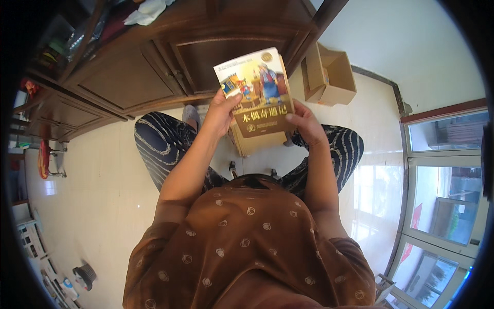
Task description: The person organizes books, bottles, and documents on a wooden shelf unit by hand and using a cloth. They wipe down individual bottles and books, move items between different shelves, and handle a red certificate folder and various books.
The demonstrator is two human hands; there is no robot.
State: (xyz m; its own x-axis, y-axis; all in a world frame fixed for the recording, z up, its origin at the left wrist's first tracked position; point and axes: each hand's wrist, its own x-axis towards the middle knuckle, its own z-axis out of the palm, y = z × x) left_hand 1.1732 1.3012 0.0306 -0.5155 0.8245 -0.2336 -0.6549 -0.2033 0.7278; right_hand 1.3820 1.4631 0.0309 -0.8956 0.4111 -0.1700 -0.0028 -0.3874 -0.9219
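Note:
I hold a paperback book [256, 82] with a colourful illustrated cover and a brown lower band, raised in front of me above my knees. My left hand [222, 112] grips its left edge, thumb pressed on the cover. My right hand [304, 122] holds the lower right corner, thumb on the cover. Beneath the top book I see the edges of more books or pages [257, 144], stacked in the same grip. I am seated, with my patterned trouser legs [163, 144] spread below the book.
A dark wooden cabinet [154, 67] with panelled doors stands directly ahead. An open cardboard box [329, 77] sits on the pale tiled floor [98, 180] at the right of the cabinet. Large windows [442, 195] run along the right. Small items lie at the lower left [82, 275].

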